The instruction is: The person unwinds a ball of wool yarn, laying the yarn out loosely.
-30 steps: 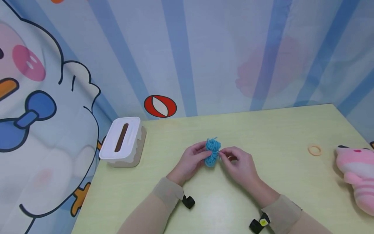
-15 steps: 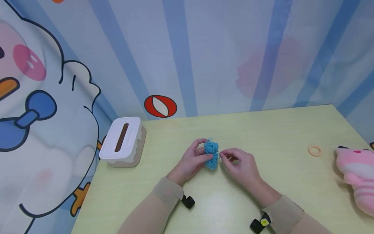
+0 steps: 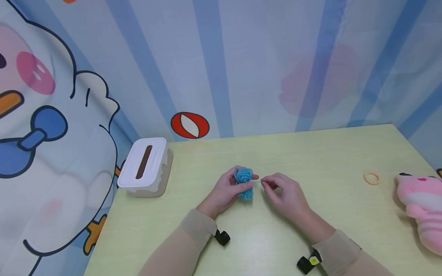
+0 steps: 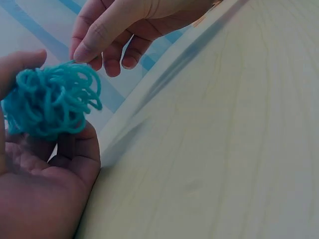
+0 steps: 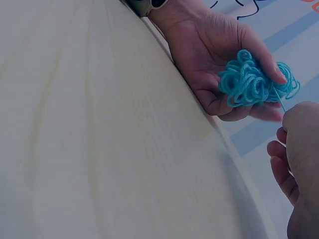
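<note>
A looped bundle of blue yarn (image 3: 243,175) is held in the left hand (image 3: 224,191), the thumb pressed across its middle and fingers behind it. In the left wrist view the yarn (image 4: 50,102) shows many loose loops. Just right of the bundle, the right hand (image 3: 286,197) pinches a thin strand between thumb and forefinger. That strand (image 5: 281,101) runs taut from the bundle's middle to the right fingers in the right wrist view. Both hands are raised a little over the table.
A white-lidded box (image 3: 143,165) with a brown slot stands at the table's (image 3: 310,153) back left. A pale orange ring (image 3: 371,177) lies to the right, beside a pink plush toy (image 3: 423,211). A printed curtain (image 3: 255,69) hangs behind the table.
The yarn bundle has shifted left and turned in the left hand. The right hand has moved slightly to the right, and a short length of strand now spans the wider gap between the hands.
</note>
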`<state>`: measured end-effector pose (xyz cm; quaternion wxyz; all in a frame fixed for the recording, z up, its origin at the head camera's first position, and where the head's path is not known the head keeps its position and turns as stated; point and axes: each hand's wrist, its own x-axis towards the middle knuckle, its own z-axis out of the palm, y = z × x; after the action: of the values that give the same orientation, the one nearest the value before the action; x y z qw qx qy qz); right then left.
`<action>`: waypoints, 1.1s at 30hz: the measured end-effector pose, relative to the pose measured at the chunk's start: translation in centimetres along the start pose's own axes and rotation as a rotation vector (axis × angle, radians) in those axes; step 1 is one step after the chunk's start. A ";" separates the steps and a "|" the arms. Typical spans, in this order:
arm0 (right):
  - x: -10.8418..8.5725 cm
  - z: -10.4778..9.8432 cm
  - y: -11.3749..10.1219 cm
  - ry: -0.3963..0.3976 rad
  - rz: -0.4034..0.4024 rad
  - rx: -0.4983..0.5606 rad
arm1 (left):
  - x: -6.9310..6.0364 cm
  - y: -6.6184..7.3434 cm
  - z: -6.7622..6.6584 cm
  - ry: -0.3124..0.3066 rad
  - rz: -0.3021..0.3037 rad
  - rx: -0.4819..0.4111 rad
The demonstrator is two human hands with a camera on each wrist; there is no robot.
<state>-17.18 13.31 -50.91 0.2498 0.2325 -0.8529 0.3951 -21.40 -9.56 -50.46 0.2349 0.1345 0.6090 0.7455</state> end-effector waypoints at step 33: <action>-0.6 -2.5 2.9 0.027 0.017 -0.047 | -0.3 0.4 -0.4 0.071 0.021 0.085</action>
<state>-17.77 17.10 -51.47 0.2634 0.2141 -0.8604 0.3801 -21.38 -10.13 -50.10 0.1995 0.1244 0.6467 0.7257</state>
